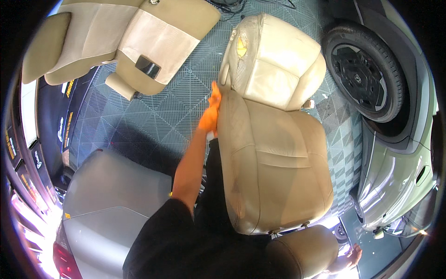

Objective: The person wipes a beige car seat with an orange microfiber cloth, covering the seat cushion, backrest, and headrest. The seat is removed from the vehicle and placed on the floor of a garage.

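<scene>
A tan leather car seat (281,162) lies reclined in front of me, its backrest toward me and its paler cushion (278,60) at the far end. My left hand (210,116) is against the left edge of the backrest. Bright orange covers it, a glove or a cloth; I cannot tell which. Its fingers do not show clearly. At the lower right, beside the tan headrest (309,249), my bare right hand (350,259) has its fingers apart and holds nothing visible. The cushion's left side has a worn, peeling patch with yellow foam (241,47) showing.
A beige rear bench seat (158,35) with a dark flat object (147,66) on it lies at the far left. A grey car (111,204) stands close on my left. A green car with a black wheel (360,76) is on the right. Grey tiles (144,107) cover the floor.
</scene>
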A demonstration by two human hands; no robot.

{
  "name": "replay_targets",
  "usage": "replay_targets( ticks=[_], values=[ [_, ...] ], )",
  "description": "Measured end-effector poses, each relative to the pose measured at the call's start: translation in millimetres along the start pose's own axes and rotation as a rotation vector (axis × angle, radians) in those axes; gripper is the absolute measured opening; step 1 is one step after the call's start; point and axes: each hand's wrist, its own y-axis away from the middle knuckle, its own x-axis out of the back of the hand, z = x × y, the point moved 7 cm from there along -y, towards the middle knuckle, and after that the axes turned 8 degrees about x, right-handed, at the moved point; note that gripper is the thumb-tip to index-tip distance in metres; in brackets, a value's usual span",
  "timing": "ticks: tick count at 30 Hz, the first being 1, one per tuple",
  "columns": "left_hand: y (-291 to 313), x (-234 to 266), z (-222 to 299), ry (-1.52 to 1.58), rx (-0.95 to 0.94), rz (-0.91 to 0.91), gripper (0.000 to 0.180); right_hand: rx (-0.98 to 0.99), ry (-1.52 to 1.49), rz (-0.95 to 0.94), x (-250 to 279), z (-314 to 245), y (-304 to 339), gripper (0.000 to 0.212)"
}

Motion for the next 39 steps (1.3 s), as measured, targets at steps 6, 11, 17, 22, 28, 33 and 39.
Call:
replay_targets(
  ticks=[6, 11, 17, 22, 28, 33, 39],
  values=[
    [210, -33, -159, 0.138, -0.206, -0.087, 0.059, -0.183, -0.012, -0.035, 2, 10, 16, 0.047],
    [160, -58, -45, -0.506, -0.671, 0.174, 0.080, -0.172, -0.008, -0.060, -1, 9, 15, 0.043],
    [-23, -60, 87, -0.851, -0.598, 0.081, 0.070, -0.163, -0.023, -0.062, -20, 11, 0, 0.054],
    [96, -130, 48, -1.627, -1.031, 0.185, 0.068, -0.246, -0.176, 0.035, -5, 15, 20, 0.047],
    [259, -166, -98, -1.887, -0.752, -0.192, 0.071, -0.134, -0.184, 0.019, -17, -6, 19, 0.047],
    [302, -180, -153, -2.029, -0.794, -0.495, 0.081, -0.193, -0.333, 0.060, -20, -9, 20, 0.045],
    [140, -245, -130, -2.204, -0.465, -0.060, 0.104, -0.175, -0.481, 0.177, -21, -13, 23, 0.038]
  ],
)
